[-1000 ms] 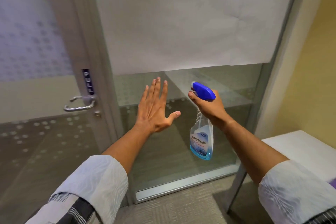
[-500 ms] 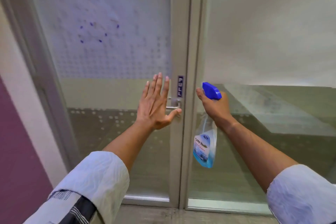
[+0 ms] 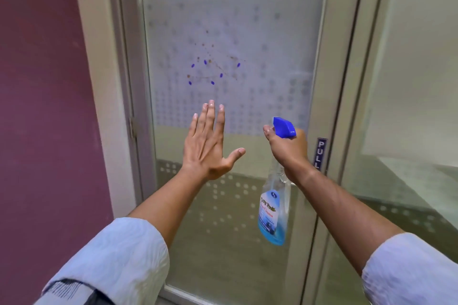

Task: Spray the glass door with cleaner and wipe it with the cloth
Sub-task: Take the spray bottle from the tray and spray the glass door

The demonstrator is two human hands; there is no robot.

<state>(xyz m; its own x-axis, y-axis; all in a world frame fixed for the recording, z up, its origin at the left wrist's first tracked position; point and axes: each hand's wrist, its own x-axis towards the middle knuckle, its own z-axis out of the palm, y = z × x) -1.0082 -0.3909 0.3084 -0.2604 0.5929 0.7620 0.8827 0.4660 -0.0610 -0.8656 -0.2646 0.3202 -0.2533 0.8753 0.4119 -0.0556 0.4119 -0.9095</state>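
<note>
The glass door (image 3: 260,32) fills the middle of the head view, with a frosted dotted film on its upper half. Blue and brown stains (image 3: 213,67) speckle the film above my hands. My right hand (image 3: 288,147) grips the neck of a clear spray bottle (image 3: 272,213) with blue liquid and a blue trigger head, held upright in front of the door, nozzle toward the glass. My left hand (image 3: 209,142) is raised flat with fingers spread, palm toward the glass below the stains, holding nothing. No cloth is in view.
A maroon wall (image 3: 44,106) and pale door frame (image 3: 99,82) stand at the left. A "PULL" sign (image 3: 320,153) sits on the door's right stile. A fixed glass panel (image 3: 409,106) lies to the right.
My view has swung left, from the right-hand panel to the door with the stains. Both hands keep their pose, the right still holding the bottle.
</note>
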